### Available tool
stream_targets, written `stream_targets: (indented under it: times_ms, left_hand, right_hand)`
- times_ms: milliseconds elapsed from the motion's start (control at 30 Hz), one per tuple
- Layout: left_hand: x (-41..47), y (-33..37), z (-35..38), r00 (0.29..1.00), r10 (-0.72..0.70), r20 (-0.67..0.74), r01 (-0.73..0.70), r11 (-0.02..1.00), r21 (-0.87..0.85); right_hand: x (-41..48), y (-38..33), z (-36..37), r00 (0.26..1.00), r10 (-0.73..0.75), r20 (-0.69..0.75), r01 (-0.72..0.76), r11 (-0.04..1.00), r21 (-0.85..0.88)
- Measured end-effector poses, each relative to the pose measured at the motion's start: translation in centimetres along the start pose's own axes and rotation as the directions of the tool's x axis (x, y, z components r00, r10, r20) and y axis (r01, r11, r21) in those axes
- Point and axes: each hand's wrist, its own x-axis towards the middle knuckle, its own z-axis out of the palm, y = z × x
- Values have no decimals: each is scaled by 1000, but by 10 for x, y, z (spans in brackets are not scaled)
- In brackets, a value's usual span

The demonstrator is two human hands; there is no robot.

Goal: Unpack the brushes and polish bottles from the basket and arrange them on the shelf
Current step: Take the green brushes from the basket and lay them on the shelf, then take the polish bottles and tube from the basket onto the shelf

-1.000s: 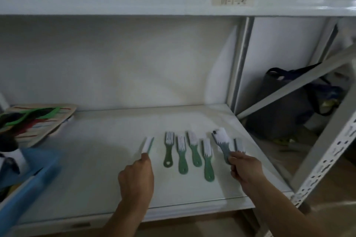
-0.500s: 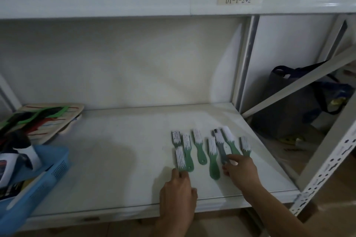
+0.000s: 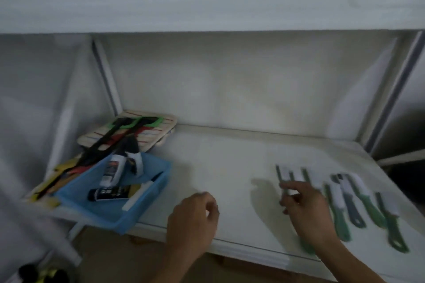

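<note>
Several green-handled brushes (image 3: 358, 202) with white bristles lie side by side on the right part of the white shelf (image 3: 220, 167). My right hand (image 3: 305, 209) lies over the leftmost brushes with its fingertips on one of them; motion blur hides whether it grips that brush. My left hand (image 3: 193, 218) hovers over the shelf's front edge, fingers loosely curled, with nothing in it. The blue basket (image 3: 147, 207) sits at the left end of the shelf. It holds a white polish bottle (image 3: 112, 170), a dark bottle lying flat (image 3: 110, 193) and a white-handled brush (image 3: 140, 193).
A striped flat pad (image 3: 149, 131) with green and black straps lies behind the basket in the back left corner. Yellow and black items (image 3: 59, 174) sit left of the basket. Upright shelf posts (image 3: 108, 85) stand at both ends, with another shelf board overhead.
The view has swung left, bringing the basket into sight. My left hand let go of the brush it placed and drew back leftward. My right hand shifted to the leftmost brushes.
</note>
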Motion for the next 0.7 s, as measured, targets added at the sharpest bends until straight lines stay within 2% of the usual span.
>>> stream_targets:
  times_ms: [167,267,367,433,533,600,633,700]
  left_hand:
    - [28,-88,-71,968,-155,-199,150,988,-38]
    - [50,-144,-106,945,-242,-222,245,969,-11]
    - [72,-181,-130,925,-288,-248,302,953,18]
    - [86,-196,-134,951,-263,-160,283,952,116]
    - [107,-216,-124,980,-154,124,108,942,317]
    - [117,-222,-116,949,-138,283,17,920,391]
    - [119,-221,-113,926,-141,349,-28,899,438]
    - [122,-220,-108,886,-155,437,-120,833,540]
  right_hand:
    - [12,-63,92,962,-178,206,176,984,26]
    - [22,-102,145,915,-280,289,277,959,52]
    - [27,-134,192,857,-371,356,396,918,5]
    - [31,-151,219,806,-411,426,466,884,-29]
    - [34,-170,252,680,-376,630,599,781,-180]
    - [36,-182,267,581,-254,773,713,617,-333]
    - [36,-188,273,552,-184,813,755,525,-394]
    - [36,-197,284,529,-80,845,792,404,-457]
